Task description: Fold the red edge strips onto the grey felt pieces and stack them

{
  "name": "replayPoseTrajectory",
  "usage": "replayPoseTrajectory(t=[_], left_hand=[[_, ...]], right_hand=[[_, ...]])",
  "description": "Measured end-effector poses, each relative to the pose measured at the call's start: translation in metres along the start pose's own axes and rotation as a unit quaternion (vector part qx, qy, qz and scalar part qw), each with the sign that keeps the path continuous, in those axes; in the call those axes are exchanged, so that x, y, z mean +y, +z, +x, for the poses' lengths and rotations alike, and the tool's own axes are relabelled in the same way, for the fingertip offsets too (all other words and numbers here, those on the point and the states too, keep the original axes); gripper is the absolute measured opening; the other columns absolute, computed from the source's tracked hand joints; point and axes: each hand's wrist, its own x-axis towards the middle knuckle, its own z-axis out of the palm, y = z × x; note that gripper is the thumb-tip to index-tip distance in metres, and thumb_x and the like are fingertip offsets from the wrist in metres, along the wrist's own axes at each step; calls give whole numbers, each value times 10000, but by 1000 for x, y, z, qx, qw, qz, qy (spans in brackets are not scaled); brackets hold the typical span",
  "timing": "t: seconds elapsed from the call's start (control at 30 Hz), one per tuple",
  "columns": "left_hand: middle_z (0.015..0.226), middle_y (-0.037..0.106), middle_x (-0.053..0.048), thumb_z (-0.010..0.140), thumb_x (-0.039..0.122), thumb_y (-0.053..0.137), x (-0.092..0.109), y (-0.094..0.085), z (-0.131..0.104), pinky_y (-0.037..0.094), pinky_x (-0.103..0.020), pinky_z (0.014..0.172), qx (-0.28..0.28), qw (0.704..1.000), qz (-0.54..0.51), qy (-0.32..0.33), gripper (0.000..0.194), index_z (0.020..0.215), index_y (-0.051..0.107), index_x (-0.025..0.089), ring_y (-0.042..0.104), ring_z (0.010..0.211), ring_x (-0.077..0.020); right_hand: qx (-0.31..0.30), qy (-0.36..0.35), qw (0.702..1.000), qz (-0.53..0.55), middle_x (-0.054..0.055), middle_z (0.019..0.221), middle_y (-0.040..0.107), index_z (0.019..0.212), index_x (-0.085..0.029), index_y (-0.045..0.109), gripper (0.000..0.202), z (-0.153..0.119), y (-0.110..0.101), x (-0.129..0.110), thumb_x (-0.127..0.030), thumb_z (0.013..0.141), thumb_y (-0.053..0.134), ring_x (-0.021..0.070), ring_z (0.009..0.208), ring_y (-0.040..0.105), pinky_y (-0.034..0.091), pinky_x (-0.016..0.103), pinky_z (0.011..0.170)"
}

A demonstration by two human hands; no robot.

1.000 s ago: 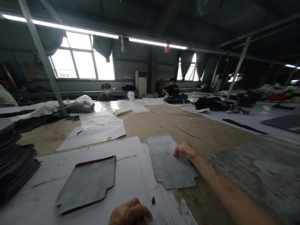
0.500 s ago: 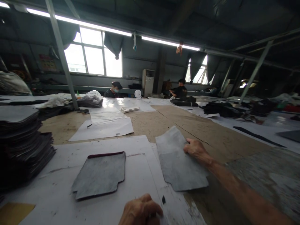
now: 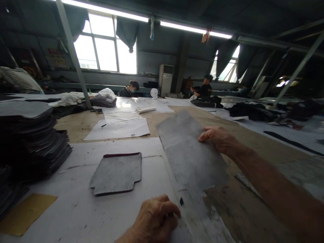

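Observation:
My right hand (image 3: 217,138) pinches the right edge of a grey leather-like panel (image 3: 188,153), held tilted above the table and slightly blurred. At the bottom, my left hand (image 3: 158,216) rests over the white paper (image 3: 76,212) with its fingers curled in. Whatever is under those fingers, if anything, is hidden. Up and left of that hand lies a flat stack of grey panels (image 3: 117,173) with notched lower corners and a dark red strip along the far edge. Just right of my left fingers is a small black scrap (image 3: 181,201).
Tall piles of dark panels (image 3: 37,141) stand at the left, with a tan sheet (image 3: 27,212) in front. A slanted metal post (image 3: 73,54) rises behind them. Brown board (image 3: 253,135) covers the table's right side. Two people (image 3: 129,89) are at the far side, near a white fan (image 3: 154,92).
My right hand has raised the grey panel and turned it more toward me. My left hand stays low with curled fingers. The whole view has shifted slightly.

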Motion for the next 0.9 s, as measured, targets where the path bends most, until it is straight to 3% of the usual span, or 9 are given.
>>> replayPoseTrajectory(t=[0.13, 0.23, 0.3, 0.4, 0.5, 0.6, 0.73, 0.8, 0.9], left_hand=[[730, 590, -6, 663, 53, 530, -5, 2, -1, 385, -193, 618, 12, 1000, -1, 14, 273, 846, 683, 185, 553, 650, -109], [734, 587, -4, 643, 60, 552, -8, 4, -1, 387, -193, 618, 15, 1000, -10, 24, 253, 827, 676, 181, 548, 649, -108], [739, 580, -7, 634, 60, 564, -7, 4, -2, 389, -192, 616, 15, 1000, -18, 20, 217, 790, 669, 168, 544, 652, -107], [745, 556, -14, 629, 53, 573, -3, 3, -3, 386, -194, 621, 44, 999, -23, 14, 164, 738, 650, 148, 531, 677, -109], [730, 537, -15, 624, 48, 578, -2, 3, -3, 381, -190, 616, 82, 996, -30, 22, 137, 705, 645, 136, 519, 676, -104], [686, 537, -10, 595, 33, 578, -7, 7, -2, 380, -175, 595, 92, 994, -41, 51, 150, 668, 663, 132, 519, 643, -93], [646, 546, -7, 575, 44, 589, -15, 12, 1, 369, -162, 546, 99, 992, -24, 71, 167, 656, 695, 145, 523, 598, -84], [648, 558, -5, 571, 45, 596, -15, 12, 1, 368, -157, 538, 102, 992, -13, 70, 172, 655, 700, 153, 530, 598, -83], [677, 575, -5, 592, 38, 587, -9, 10, 0, 387, -155, 567, 103, 993, -6, 62, 171, 652, 694, 156, 546, 628, -86]], right_hand=[[-40, -3, 995, -93, 93, 1087, 548, 1064, -123, 542, 297, -48, 38, 45, -263, 804, 579, 210, 983, 532, 435, 422, 844], [-77, -46, 989, -116, 131, 1085, 569, 1048, -123, 579, 325, -92, 46, 56, -221, 740, 609, 241, 1013, 523, 390, 420, 910], [-140, -108, 978, -112, 84, 1083, 588, 1041, -183, 604, 345, -117, 42, 53, -240, 702, 633, 219, 1007, 535, 414, 357, 902], [-204, -255, 933, -151, 60, 1121, 576, 1049, -229, 612, 401, -140, 36, 47, -221, 653, 672, 227, 1045, 518, 438, 358, 884], [-172, -377, 889, -193, 84, 1049, 604, 988, -199, 627, 299, -147, 38, 47, -181, 690, 637, 246, 990, 543, 472, 391, 824], [-130, -459, 859, -187, 66, 916, 636, 925, -185, 621, 205, -146, 43, 52, -122, 758, 519, 210, 873, 584, 500, 346, 757], [-111, -528, 822, -182, 84, 901, 643, 992, -160, 593, 332, -143, 46, 61, -57, 765, 373, 183, 838, 601, 501, 291, 734], [-117, -528, 823, -176, 100, 955, 638, 1047, -151, 577, 410, -143, 44, 62, -26, 729, 349, 185, 890, 596, 496, 283, 748], [-161, -468, 857, -139, 86, 910, 645, 979, -162, 606, 432, -143, 38, 59, 7, 706, 317, 164, 858, 600, 491, 259, 731]])
